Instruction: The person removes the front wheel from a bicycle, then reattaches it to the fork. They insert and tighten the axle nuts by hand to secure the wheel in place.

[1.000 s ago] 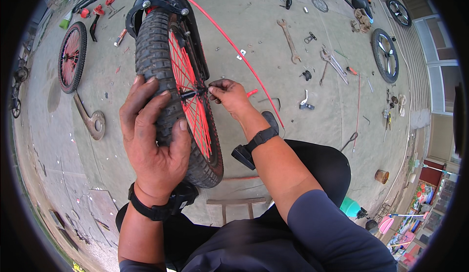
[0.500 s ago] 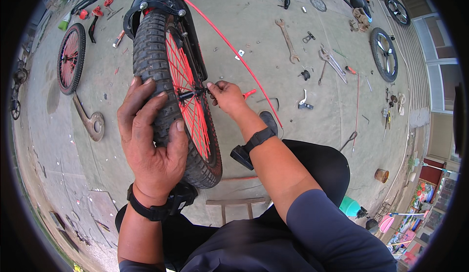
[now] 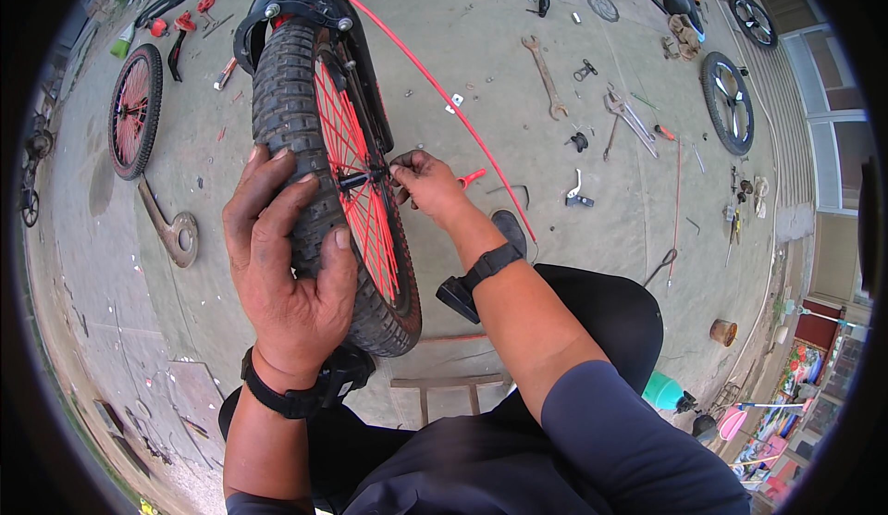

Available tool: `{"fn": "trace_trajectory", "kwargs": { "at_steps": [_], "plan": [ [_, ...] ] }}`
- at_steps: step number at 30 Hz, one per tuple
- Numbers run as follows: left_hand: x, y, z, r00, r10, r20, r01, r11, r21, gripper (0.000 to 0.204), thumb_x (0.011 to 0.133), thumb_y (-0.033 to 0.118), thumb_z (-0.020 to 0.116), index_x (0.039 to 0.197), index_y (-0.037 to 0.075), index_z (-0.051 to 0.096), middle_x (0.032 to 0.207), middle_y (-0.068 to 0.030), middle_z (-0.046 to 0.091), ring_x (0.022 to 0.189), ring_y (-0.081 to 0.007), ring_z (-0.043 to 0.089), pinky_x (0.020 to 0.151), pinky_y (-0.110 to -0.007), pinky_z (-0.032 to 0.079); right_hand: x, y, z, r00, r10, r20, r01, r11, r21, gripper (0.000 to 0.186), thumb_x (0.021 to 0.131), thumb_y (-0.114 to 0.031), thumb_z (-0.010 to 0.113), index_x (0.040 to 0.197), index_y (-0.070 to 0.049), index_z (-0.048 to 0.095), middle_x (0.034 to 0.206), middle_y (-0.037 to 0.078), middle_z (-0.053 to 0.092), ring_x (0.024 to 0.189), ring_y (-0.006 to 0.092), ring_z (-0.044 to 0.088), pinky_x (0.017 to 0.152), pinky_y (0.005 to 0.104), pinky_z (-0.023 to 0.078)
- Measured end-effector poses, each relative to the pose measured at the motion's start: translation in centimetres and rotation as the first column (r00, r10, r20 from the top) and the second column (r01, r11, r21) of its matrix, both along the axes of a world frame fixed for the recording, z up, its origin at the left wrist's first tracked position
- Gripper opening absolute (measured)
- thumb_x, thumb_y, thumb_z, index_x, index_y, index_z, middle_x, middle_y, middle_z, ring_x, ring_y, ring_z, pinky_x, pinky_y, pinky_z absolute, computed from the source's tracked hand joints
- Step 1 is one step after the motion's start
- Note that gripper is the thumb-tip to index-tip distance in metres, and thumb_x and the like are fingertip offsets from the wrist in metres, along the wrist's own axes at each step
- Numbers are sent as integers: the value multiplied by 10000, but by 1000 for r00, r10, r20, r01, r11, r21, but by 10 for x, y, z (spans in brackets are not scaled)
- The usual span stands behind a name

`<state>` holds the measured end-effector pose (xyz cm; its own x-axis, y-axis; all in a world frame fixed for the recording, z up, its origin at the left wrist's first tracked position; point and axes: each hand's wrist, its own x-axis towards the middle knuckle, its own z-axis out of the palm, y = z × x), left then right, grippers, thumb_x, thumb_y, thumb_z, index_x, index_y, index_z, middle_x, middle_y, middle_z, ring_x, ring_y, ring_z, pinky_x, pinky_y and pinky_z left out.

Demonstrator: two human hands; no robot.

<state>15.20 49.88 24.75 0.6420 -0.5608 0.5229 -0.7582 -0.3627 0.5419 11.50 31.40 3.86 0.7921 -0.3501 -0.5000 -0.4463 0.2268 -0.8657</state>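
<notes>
A bicycle wheel with a knobby black tyre (image 3: 289, 99) and red spokes (image 3: 356, 191) stands in a black fork (image 3: 370, 99), under a rim brake (image 3: 296, 8). My left hand (image 3: 291, 274) grips the tyre from the near left, fingers over the tread and thumb pressed against it. On the wheel's right side, my right hand (image 3: 427, 185) pinches at the end of the axle (image 3: 356, 180); its fingertips cover whatever small part is there. A red cable housing (image 3: 435, 85) curves down from the bike past my right hand. Beside that wrist shows a red handle-like piece (image 3: 473, 178).
Right of the wheel lie an open-ended wrench (image 3: 544, 75), several more wrenches (image 3: 631, 119) and a brake lever (image 3: 578, 191). Another red-spoked wheel (image 3: 136, 111) and a flat metal piece (image 3: 176, 233) are at left. A low wooden stool (image 3: 446, 384) stands between my legs.
The fingers of my right hand have shifted and curled a little at the axle end. My left hand and the wheel hold still.
</notes>
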Motion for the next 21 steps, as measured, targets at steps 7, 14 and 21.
{"fn": "trace_trajectory", "kwargs": {
  "at_steps": [7, 14, 21],
  "plan": [
    [0, 0, 0, 1000, 2, 1, -2, 1000, 9, 347, 866, 102, 677, 1197, 10, 622, 1326, -200, 557, 1358, -428, 466, 1117, -517, 388, 4, 6, -7, 994, -71, 78, 67, 996, 56, 264, 990, -285, 645, 1096, -44, 635, 881, 27, 662, 596, 123, 645, 496, 267, 435],
    [0, 1, 1, 1000, -16, -10, 16, 1000, 10, 348, 892, 75, 628, 1233, 10, 601, 1372, -204, 530, 1379, -409, 444, 1147, -501, 336, 4, 6, -3, 995, -87, 41, 82, 991, 102, 194, 1002, -218, 620, 1105, -55, 617, 887, 11, 655, 650, 122, 664, 507, 272, 438],
    [1, 0, -1, 1000, 2, 11, -2, 1000, 8, 346, 877, 133, 681, 1196, 13, 623, 1329, -199, 558, 1354, -426, 467, 1118, -516, 386, 5, 4, -6, 997, -52, -49, 54, 998, 42, 195, 989, -221, 638, 1094, -58, 618, 865, 8, 645, 631, 125, 649, 515, 263, 438]
  ]
}}
